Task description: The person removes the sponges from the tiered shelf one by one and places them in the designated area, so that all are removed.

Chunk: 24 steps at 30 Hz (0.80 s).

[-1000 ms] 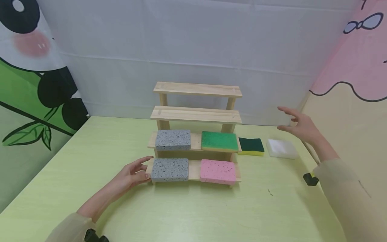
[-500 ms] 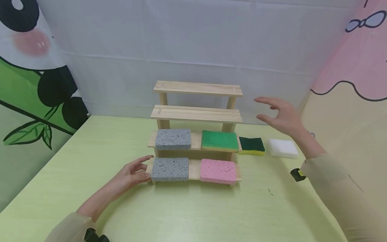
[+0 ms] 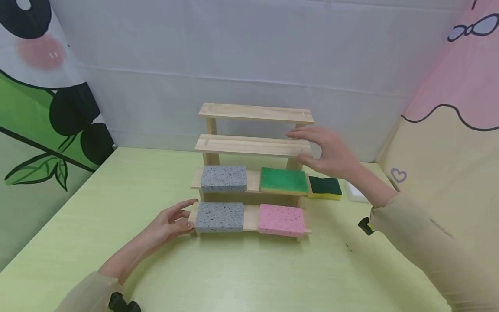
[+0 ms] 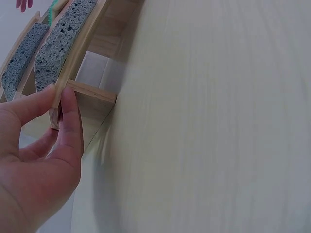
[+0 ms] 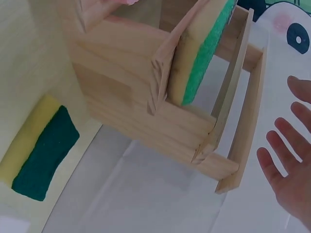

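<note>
A stepped wooden shelf rack (image 3: 253, 147) stands on the table, with two bare upper boards. My left hand (image 3: 167, 224) pinches the left end of its lowest board, thumb above and fingers beneath in the left wrist view. My right hand (image 3: 331, 151) hovers at the right end of the upper boards, thumb and fingers spread with nothing between them. On the lowest board lie a grey speckled sponge (image 3: 219, 216) and a pink sponge (image 3: 281, 219). The board above carries another grey sponge (image 3: 224, 178) and a green-topped scouring sponge (image 3: 283, 181).
Right of the rack, a dark-green and yellow scouring sponge (image 3: 325, 188) lies on the table (image 3: 241, 277). Beyond it a white sponge block (image 3: 354, 193) is partly covered by my right forearm. A pale cloth wall (image 3: 156, 99) rises behind the rack.
My right hand has moved left from above the white block's far side to the rack's right end, still spread. The left hand keeps its grip, and the sponges stay put.
</note>
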Tool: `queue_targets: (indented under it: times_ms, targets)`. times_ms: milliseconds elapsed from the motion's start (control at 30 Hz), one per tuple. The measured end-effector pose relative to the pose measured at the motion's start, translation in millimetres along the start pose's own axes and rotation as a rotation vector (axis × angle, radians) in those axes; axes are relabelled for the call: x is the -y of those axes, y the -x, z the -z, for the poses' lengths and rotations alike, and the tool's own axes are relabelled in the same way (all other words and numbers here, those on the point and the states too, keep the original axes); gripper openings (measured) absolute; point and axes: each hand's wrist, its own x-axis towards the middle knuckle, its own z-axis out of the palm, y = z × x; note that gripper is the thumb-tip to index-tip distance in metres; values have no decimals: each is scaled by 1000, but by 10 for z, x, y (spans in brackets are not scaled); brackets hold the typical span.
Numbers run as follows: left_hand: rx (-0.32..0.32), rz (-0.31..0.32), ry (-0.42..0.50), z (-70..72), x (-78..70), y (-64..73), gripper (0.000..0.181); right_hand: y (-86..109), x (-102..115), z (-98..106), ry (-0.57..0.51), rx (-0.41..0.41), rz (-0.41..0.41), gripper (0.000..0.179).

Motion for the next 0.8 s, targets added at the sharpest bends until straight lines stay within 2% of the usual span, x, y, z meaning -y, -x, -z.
queue_targets:
  times_ms: [300, 467, 667, 800]
  targets:
    - [10, -18, 7, 3, -2, -3, 74, -174, 259, -187, -76, 75, 71, 57]
    - [4, -7, -5, 14, 14, -17, 75, -252, 384, -328, -145, 111, 76, 57]
    - [-11, 16, -14, 12, 37, -41, 74, -317, 463, -508, -176, 156, 90, 61]
    - [-9, 13, -10, 11, 41, -46, 74, -354, 513, -603, -190, 205, 68, 61]
